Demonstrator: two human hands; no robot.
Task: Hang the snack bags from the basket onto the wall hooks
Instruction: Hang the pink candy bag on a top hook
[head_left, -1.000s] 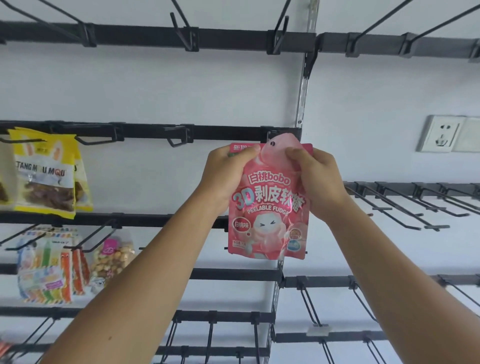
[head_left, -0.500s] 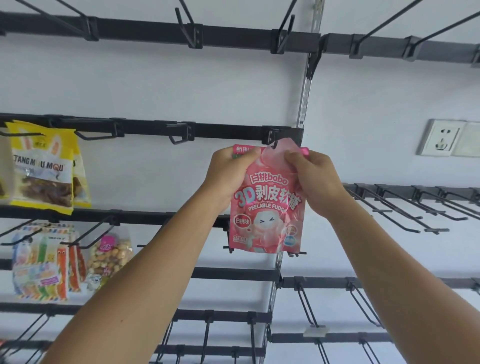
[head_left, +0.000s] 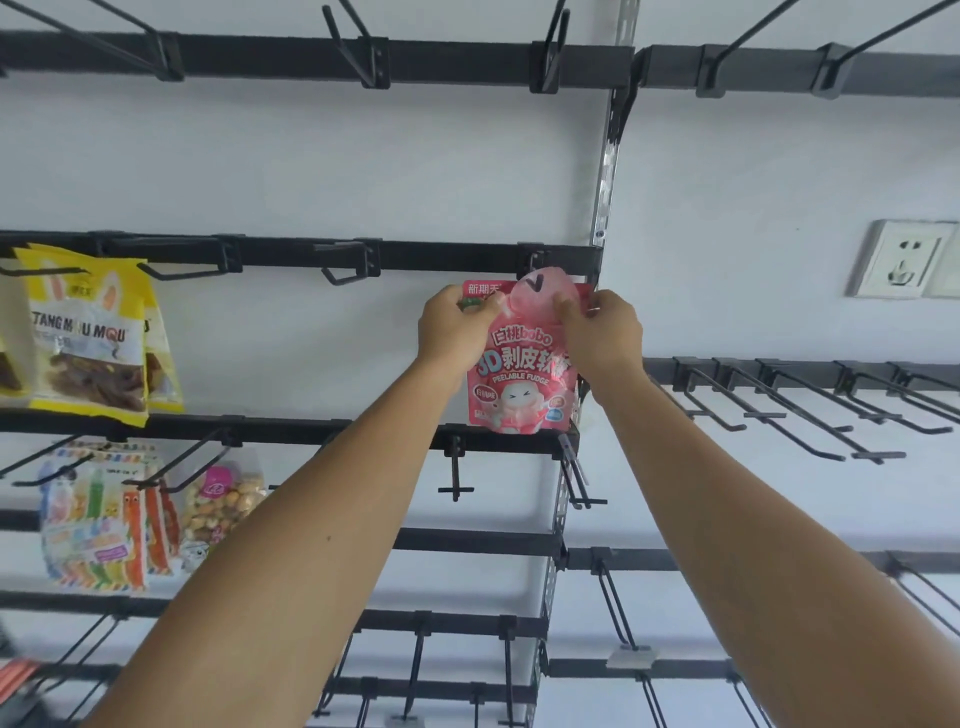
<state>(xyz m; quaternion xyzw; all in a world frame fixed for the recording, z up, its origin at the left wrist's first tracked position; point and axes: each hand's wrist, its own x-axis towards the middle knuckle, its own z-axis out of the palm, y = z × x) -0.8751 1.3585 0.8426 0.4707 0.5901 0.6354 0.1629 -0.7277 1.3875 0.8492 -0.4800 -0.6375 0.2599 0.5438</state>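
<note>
A pink snack bag (head_left: 519, 384) labelled "Peelable Fudge" is held up against the wall rack. My left hand (head_left: 453, 326) pinches its top left corner and my right hand (head_left: 602, 332) pinches its top right corner. The black tip of a wall hook (head_left: 535, 282) shows through the hole in the bag's rounded pink top tab. That hook hangs from the second black rail (head_left: 447, 254), near the rail's right end. The basket is out of view.
Yellow jerky bags (head_left: 88, 332) hang at the left, with colourful candy packs (head_left: 98, 525) and a bag of nuts (head_left: 223, 499) one rail lower. Bare hooks (head_left: 345, 270) stick out along every rail, several long ones at right (head_left: 779, 400). A wall socket (head_left: 904, 260) sits at right.
Both hands have lifted the pink bag up and away toward the second rail. The hook tip now pokes through the bag's top hole.
</note>
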